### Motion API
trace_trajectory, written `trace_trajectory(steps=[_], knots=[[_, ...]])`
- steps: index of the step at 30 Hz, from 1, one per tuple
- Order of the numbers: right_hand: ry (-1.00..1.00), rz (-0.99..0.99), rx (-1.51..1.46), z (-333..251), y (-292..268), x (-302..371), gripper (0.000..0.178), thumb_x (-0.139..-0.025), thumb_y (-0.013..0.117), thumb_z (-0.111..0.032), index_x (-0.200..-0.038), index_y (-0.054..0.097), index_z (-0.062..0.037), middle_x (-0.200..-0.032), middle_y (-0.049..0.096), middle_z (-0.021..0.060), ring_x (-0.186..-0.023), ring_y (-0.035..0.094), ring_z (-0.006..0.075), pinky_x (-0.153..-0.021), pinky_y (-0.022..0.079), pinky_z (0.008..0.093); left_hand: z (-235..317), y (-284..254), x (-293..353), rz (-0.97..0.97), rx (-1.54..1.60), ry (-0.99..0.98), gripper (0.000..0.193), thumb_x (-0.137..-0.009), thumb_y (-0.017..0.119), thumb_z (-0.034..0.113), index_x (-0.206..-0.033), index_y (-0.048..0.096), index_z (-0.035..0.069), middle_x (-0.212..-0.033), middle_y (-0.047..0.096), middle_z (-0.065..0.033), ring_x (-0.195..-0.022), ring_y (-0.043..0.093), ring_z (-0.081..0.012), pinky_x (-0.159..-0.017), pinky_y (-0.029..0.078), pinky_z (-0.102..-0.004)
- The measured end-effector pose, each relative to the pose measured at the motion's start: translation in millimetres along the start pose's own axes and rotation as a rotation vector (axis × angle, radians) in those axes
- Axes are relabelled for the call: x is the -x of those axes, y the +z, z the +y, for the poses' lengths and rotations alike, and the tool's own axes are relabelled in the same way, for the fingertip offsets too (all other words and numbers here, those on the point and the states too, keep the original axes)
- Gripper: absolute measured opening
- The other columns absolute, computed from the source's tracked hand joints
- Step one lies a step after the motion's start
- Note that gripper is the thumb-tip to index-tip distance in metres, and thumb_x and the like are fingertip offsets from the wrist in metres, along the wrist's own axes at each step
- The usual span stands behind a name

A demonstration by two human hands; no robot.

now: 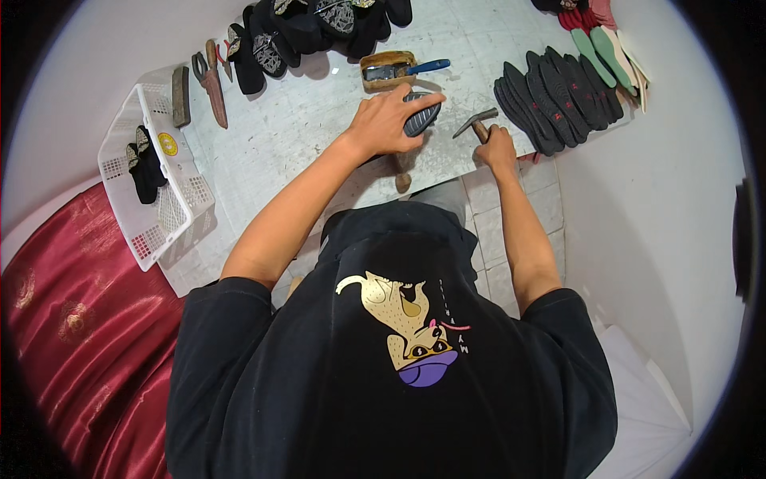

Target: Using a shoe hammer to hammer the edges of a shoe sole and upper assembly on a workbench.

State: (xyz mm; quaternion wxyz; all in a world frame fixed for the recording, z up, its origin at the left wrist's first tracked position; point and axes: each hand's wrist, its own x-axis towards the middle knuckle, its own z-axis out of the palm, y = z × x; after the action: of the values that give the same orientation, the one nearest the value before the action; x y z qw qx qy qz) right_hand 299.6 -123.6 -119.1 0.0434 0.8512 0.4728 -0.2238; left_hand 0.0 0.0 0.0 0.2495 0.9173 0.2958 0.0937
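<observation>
My left hand (383,121) is closed around a dark shoe (422,116), its ridged sole turned up. The fingers reach along the shoe's far side, and much of it is hidden under the hand. To the right, my right hand (499,148) grips a hammer (475,122) by its wooden handle. The hammer's head is a short way from the shoe, above the table's near right part. Below the shoe, a rounded wooden knob (404,183) shows at the table's near edge. Just beyond my left hand sits a glue tray (369,77) with a blue-handled brush (432,67) resting in it.
Black soles (550,100) lie in a row at the right, with green insoles (604,56) behind them. Black patterned shoes (307,32) crowd the far edge. Pincers, a sheathed tool (211,89) and a dark block (181,96) lie left, beside a white basket (171,180) holding shoes.
</observation>
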Motion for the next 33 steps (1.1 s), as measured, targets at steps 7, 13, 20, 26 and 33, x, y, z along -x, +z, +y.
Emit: trace_trajectory(steps=[7,13,20,26,33], knots=[[0.1,-0.019,-0.639,-32,-6,63,0.03,-0.087,0.071,-0.026,-0.096,0.072,0.0027,-0.077,0.072,0.018,-0.085,0.074,0.0376,-0.077,0.054,0.0451,-9,-5,19,0.089,0.026,-0.076,0.087,-0.076,0.083,0.052,-0.156,0.05,0.044,-0.126,0.062,-0.0154,-0.109,0.071,-0.0424,-0.086,0.061,-0.0531],[-0.11,0.063,-1.214,-85,-82,148,0.026,-0.098,0.064,-0.012,-0.117,0.071,0.0033,-0.092,0.077,0.0128,-0.071,0.063,0.0114,-0.064,0.05,0.0307,-6,1,15,0.13,0.072,-0.05,0.088,-0.075,0.082,0.043,-0.157,0.048,0.047,-0.126,0.062,-0.0155,-0.112,0.069,-0.0414,-0.087,0.061,-0.0528],[-0.251,0.149,-0.822,-144,-84,158,0.037,-0.097,0.067,-0.003,-0.133,0.071,0.0025,-0.096,0.078,0.0121,-0.073,0.062,0.008,-0.069,0.052,0.029,-9,0,13,0.095,0.09,-0.087,0.09,-0.07,0.08,0.03,-0.154,0.051,0.044,-0.121,0.062,-0.0147,-0.111,0.07,-0.0377,-0.087,0.061,-0.052],[-0.519,0.348,-0.89,-132,-64,149,0.032,-0.095,0.067,-0.005,-0.125,0.072,0.0047,-0.074,0.066,0.0094,-0.065,0.057,0.0095,-0.061,0.048,0.0297,-5,2,16,0.122,0.058,-0.082,0.093,-0.069,0.082,0.033,-0.156,0.049,0.043,-0.125,0.062,-0.0157,-0.116,0.068,-0.0386,-0.09,0.061,-0.0525],[-0.338,0.187,-0.849,-125,-67,141,0.033,-0.093,0.061,-0.007,-0.123,0.073,-0.0054,-0.072,0.064,0.0067,-0.067,0.054,0.0131,-0.063,0.045,0.0347,-21,5,17,0.191,0.249,0.087,0.071,-0.09,0.074,0.036,-0.158,0.052,0.039,-0.14,0.062,-0.0158,-0.124,0.064,-0.0411,-0.101,0.056,-0.0484]])
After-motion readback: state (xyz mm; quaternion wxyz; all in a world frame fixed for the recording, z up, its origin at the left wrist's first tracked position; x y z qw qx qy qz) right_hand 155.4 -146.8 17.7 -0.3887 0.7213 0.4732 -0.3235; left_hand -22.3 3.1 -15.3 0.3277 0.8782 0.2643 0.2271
